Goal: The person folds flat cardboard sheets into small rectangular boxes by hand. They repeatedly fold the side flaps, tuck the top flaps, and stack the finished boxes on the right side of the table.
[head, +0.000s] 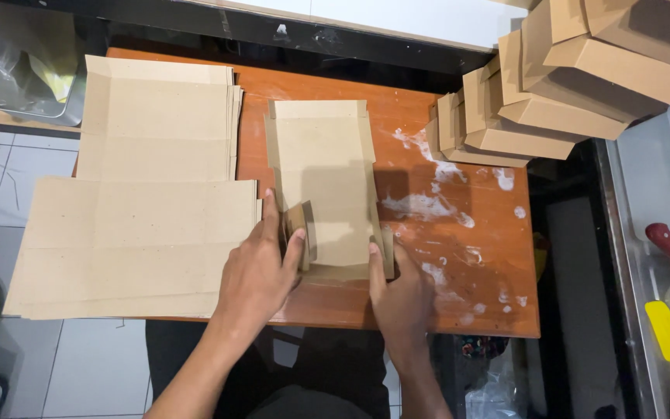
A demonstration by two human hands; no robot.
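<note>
Left hand (pixel 261 268) pinches raised side flap of flat cardboard box blank (pixel 321 182) near front edge of orange table (pixel 471 306); right hand (pixel 397 291) grips opposite flap. Step: folding sides upright. Next likely needs both flaps held square. Stack of blanks (pixel 141 248) at left edge.

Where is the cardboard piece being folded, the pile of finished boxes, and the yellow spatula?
cardboard piece (pixel 322 167): head view, on its flat middle panel.
pile of finished boxes (pixel 560 116): head view, on the side of one brown box.
yellow spatula (pixel 664 326): head view, on its yellow blade.
</note>
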